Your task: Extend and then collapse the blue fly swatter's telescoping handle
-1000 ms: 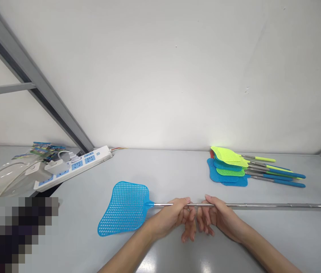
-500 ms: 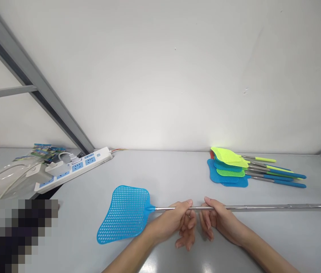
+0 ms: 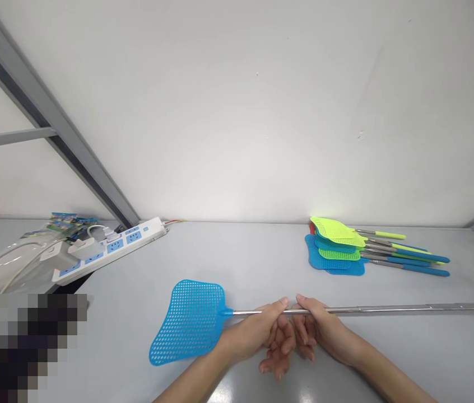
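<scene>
A blue fly swatter [image 3: 190, 319] with a perforated head and a long extended metal rod lies level across the front of my view, its head to the left. My left hand [image 3: 273, 336] pinches the rod near the head, thumb on top and the other fingers curled loosely below. Close beside it, my right hand [image 3: 312, 324] grips the same rod, thumb also on top. The two thumbs are a small gap apart. At the right edge of the view, only the start of the swatter's blue handle shows.
Several yellow, green and blue fly swatters [image 3: 338, 246] with short rods are piled at the back right, by the wall. A white power strip [image 3: 115, 249] with plugs sits at the left, near a grey metal post [image 3: 73, 143]. Clear plastic and small packets [image 3: 66, 224] lie behind it.
My right hand has moved left along the rod, nearer to my left hand. The swatter's head appears slightly further right and lower.
</scene>
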The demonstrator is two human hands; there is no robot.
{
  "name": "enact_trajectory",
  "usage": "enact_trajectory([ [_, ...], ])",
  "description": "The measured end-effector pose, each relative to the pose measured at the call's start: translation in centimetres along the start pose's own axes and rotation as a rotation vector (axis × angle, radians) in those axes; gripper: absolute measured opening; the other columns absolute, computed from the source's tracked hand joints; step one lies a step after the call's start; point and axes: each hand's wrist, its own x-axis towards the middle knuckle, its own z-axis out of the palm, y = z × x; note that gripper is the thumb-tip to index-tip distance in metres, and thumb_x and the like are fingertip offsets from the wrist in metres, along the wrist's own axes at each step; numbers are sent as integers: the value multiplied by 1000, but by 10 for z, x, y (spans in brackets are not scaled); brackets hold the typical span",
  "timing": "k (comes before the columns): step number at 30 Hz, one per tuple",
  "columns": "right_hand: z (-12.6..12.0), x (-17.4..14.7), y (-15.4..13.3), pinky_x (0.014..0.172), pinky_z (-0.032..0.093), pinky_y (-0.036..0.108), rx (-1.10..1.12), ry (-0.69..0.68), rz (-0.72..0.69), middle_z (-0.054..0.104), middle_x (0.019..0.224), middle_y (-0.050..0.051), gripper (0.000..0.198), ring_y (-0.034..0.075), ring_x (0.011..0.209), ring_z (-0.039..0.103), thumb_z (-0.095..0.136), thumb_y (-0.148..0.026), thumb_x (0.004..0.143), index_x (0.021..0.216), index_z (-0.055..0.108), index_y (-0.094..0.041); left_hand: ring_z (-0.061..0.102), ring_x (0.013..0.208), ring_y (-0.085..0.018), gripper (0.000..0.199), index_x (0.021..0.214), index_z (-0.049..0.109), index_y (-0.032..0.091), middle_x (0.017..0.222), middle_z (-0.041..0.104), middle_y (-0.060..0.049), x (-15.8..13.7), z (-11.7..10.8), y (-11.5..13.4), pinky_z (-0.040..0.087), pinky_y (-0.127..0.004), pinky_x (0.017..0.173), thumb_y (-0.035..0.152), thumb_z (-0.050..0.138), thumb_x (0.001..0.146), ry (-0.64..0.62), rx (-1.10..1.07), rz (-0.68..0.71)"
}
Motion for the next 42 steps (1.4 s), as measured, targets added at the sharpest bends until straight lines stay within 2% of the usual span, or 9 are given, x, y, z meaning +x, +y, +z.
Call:
enact_trajectory([
  [8,1,1,2,37,28,22,-20,10,13,34,34,-3,59,11,32,44,22,-49,81,41,46,-13,29,21,-6,66,44,46,15,30,42,0,4,2,-2,19,-20,26,58,7,76,-7,-4,-3],
  [10,1,1,1,37,28,22,-13,12,3,34,34,-3,60,11,32,44,21,-51,80,41,46,-14,31,22,-7,66,44,46,15,31,43,0,6,2,-3,19,-20,26,59,8,75,28,-2,-2],
  [14,3,1,-3,39,29,23,-19,39,-19,37,36,-2,59,10,33,42,21,-53,79,43,46,-14,34,23,-6,65,45,47,14,33,42,1,11,3,-7,18,-19,26,59,12,74,179,-14,20],
  [18,4,0,-9,42,29,24,-42,74,-63,36,35,-3,55,10,34,40,27,-49,80,41,46,-14,29,21,-5,59,43,43,15,29,35,4,15,4,-10,18,-19,27,60,19,74,347,-43,88],
  [22,3,-1,-12,44,29,24,-81,113,-83,30,34,-5,52,9,34,40,31,-41,81,40,47,-14,27,21,-5,54,42,38,17,24,32,5,16,2,-10,18,-19,28,59,24,74,398,-45,184],
  [29,-8,-2,-15,46,30,24,-103,166,-129,32,35,-4,49,9,37,39,34,-41,81,41,46,-15,29,26,-5,43,49,40,16,30,34,6,15,-1,-8,21,-17,31,50,36,75,544,-127,374],
  [36,-21,-3,-26,45,27,25,-114,229,-189,31,36,-4,47,9,37,37,34,-38,82,41,43,-16,30,31,-6,45,49,41,17,33,33,5,11,-5,-7,22,-18,34,53,34,75,714,-278,551],
  [39,-25,-4,-29,46,27,25,-125,230,-184,31,36,-4,47,10,38,37,35,-39,81,41,42,-17,33,35,-6,46,55,46,16,39,37,5,8,-6,-5,26,-19,37,56,33,73,846,-363,634],
  [42,-26,-5,-30,46,28,26,-143,223,-173,33,36,-3,47,10,39,39,34,-39,81,41,43,-16,33,36,-5,43,56,46,16,40,37,5,8,-7,-5,27,-18,38,55,38,72,981,-390,633],
])
